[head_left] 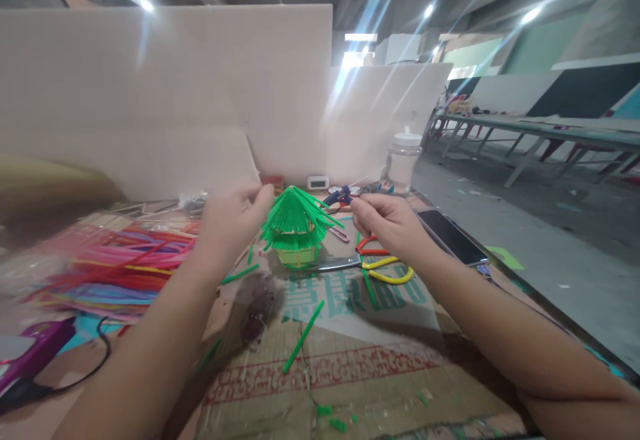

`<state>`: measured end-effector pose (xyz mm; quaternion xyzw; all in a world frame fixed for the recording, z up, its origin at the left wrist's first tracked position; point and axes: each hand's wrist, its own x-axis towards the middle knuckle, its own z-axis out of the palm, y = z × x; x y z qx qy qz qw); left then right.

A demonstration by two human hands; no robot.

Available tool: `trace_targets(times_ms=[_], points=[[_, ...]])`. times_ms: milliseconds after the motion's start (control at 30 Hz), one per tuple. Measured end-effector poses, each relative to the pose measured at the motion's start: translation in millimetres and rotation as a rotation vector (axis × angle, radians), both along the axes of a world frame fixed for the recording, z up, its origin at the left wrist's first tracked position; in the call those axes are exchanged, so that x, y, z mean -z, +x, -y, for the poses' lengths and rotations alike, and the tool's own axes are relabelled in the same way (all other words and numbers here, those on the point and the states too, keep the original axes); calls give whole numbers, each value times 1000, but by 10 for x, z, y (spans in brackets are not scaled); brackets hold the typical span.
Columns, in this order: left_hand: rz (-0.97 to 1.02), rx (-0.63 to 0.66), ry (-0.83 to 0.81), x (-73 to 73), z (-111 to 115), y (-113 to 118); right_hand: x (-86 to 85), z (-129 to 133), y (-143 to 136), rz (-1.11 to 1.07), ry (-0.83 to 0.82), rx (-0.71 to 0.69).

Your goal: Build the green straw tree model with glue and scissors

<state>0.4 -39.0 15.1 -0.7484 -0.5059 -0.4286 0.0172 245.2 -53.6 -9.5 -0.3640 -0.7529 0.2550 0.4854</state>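
A small hut model (295,230) with a shaggy green pipe-cleaner roof over a pale green base stands on the cardboard. My left hand (240,210) is at the left side of the roof, blurred, with thumb and fingers pinched together. What it grips, if anything, I cannot make out. To the right of the roof, my right hand (383,220) is also closed in a pinch, its contents too small to name. Below it lie scissors (345,264) with one red and one yellow handle, blades toward the model. A loose green pipe cleaner (303,337) lies in front.
Bundled colourful pipe cleaners (130,263) lie at left, above a purple device (37,353) with a black cord. A phone (453,237) rests at the right edge. Behind are a dark blue tool (338,195), a small white device (318,182), a clear jar (403,163) and white boards (175,80).
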Motion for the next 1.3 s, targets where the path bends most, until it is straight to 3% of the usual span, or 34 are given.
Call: trace_targets(times_ms=[100,367,567,867,1167,1300], points=[[58,-59,25,28,-151,-110,-7,-7,35,131,28,-30],[38,202,-239,270,-301,-15,248,-194,-55,301,172,71],[-26,174,-118,401,-317,130,373,-175,-83,416,316,17],[-58,157,-34,408,-316,143,392,-145,-126,568,334,62],[-70,167,-69,393,-323,119,387,-195,-89,411,278,7],[-71,180,-81,384,-333,94,388,-207,-82,479,309,37]])
